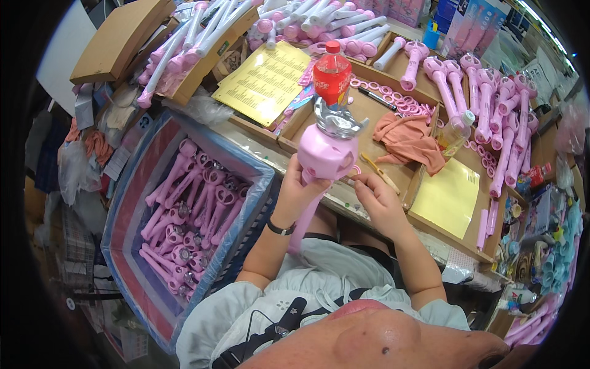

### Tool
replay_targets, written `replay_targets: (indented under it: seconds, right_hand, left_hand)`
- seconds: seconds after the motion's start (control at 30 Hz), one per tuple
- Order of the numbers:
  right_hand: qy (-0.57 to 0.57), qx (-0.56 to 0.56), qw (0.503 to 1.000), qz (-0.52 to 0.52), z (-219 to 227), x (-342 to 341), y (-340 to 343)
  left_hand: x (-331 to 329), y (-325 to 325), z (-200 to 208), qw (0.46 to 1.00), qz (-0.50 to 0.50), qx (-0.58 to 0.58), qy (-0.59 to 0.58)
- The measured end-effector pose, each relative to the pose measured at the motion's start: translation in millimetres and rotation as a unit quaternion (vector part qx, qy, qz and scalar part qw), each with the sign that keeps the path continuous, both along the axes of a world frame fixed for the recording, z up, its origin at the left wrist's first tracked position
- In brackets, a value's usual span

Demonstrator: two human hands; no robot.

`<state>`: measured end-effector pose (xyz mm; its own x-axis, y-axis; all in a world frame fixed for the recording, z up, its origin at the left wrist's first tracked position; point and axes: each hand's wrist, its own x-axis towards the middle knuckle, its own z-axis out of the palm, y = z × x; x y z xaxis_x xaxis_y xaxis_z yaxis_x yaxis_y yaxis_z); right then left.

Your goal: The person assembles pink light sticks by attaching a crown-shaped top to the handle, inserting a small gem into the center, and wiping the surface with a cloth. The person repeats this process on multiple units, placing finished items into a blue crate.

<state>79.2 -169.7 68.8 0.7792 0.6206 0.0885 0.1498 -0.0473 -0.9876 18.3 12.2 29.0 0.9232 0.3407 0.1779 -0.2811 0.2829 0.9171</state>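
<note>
While your left hand (301, 195) is closed around the pink wand (327, 154), just under its head, your right hand (380, 200) pinches beside it — what it holds, I cannot tell. The wand stands tilted before you — right of the lined basket (121, 243).

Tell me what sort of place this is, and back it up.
Probably a small toy assembly workshop: a lined crate holds many similar pink wands, loose pink rings lie in cardboard trays, and white-and-pink sticks are heaped behind.
</note>
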Motion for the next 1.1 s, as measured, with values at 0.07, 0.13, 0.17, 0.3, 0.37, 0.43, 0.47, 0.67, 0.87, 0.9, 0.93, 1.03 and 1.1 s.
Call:
replay_targets:
  seconds: [0.07,0.13,0.17,0.3,0.37,0.43,0.47,0.67,0.87,0.9,0.93,1.03,1.1]
  right_hand:
    - [0.238,0.032,0.964,0.118,-5.1,9.2,-8.3]
    - [0.529,0.051,0.811,0.247,-7.9,23.4,-19.6]
    - [0.567,0.054,0.788,0.234,-12.8,22.0,-19.7]
    - [0.496,0.058,0.836,0.229,-24.6,16.1,-24.8]
    - [0.394,0.006,0.903,0.17,-27.3,9.3,-24.1]
    - [0.266,-0.026,0.953,0.144,-27.8,3.3,-21.7]
    - [0.201,-0.037,0.97,0.132,-27.1,0.9,-21.1]
    - [-0.224,-0.179,0.958,-0.007,-23.5,-11.4,-16.4]
    - [-0.402,-0.195,0.891,-0.081,-13.5,-19.2,-14.5]
    - [-0.399,-0.207,0.891,-0.069,-11.2,-19.5,-16.1]
    - [-0.395,-0.217,0.891,-0.061,-9.6,-19.8,-18.1]
    - [-0.332,-0.25,0.909,-0.037,-12.0,-22.4,-25.3]
    - [-0.227,-0.208,0.951,-0.032,-22.4,-29.1,-27.2]
  left_hand:
    - [-2.5,0.6,-0.9,0.996,0.013,0.091,-0.024]
    - [-7.8,1.2,-1.1,0.992,-0.013,0.121,-0.012]
    - [-10.1,2.1,-1.0,0.987,-0.02,0.158,-0.012]
    - [-14.9,2.8,-2.9,0.974,-0.037,0.223,0.023]
    - [-16.0,1.4,-5.2,0.974,-0.034,0.223,0.033]
    - [-16.3,-0.7,-7.9,0.975,-0.021,0.222,0.023]
    - [-15.9,-1.4,-8.9,0.977,-0.013,0.21,0.036]
    - [-12.2,-6.8,-10.6,0.986,-0.002,0.165,0.02]
    - [-8.9,-9.1,-15.0,0.994,-0.03,0.101,0.028]
    - [-8.7,-9.0,-16.0,0.993,-0.033,0.109,0.029]
    - [-8.0,-7.7,-16.4,0.992,-0.036,0.116,0.031]
    - [-2.6,-1.5,-12.4,0.997,-0.013,0.082,0.007]
    - [6.0,10.5,-3.7,0.998,-0.058,-0.023,-0.03]
